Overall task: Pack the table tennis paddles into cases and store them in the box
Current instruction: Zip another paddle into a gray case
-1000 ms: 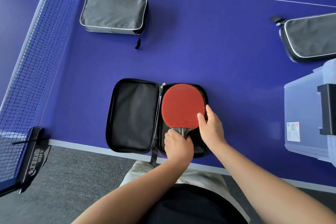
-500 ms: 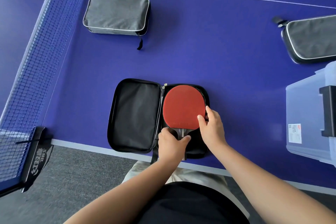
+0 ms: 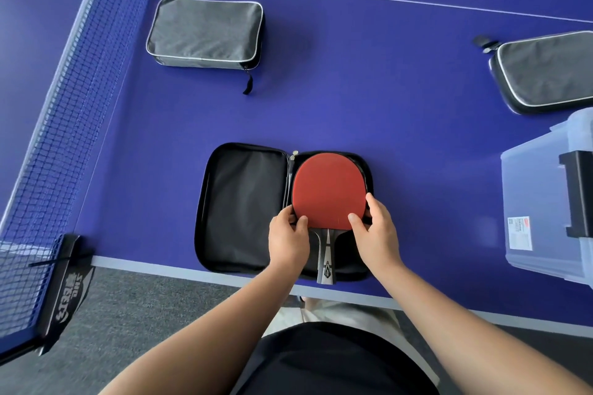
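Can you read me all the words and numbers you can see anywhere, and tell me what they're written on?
Black net clamp at the blue table's corner: white printed characters and letters, seen upside down, not clearly readable.
White sticker on the clear plastic storage box: print too small to read.
Black and silver paddle handle: a small logo, too blurred to read.
Nothing else carries text.

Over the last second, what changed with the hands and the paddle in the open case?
The left hand let go of the handle and moved up to the blade's lower left edge, so the handle now shows. The right hand kept its hold on the lower right edge. The paddle stayed red side up in the right half of the open case. The two closed cases and the plastic box did not move.
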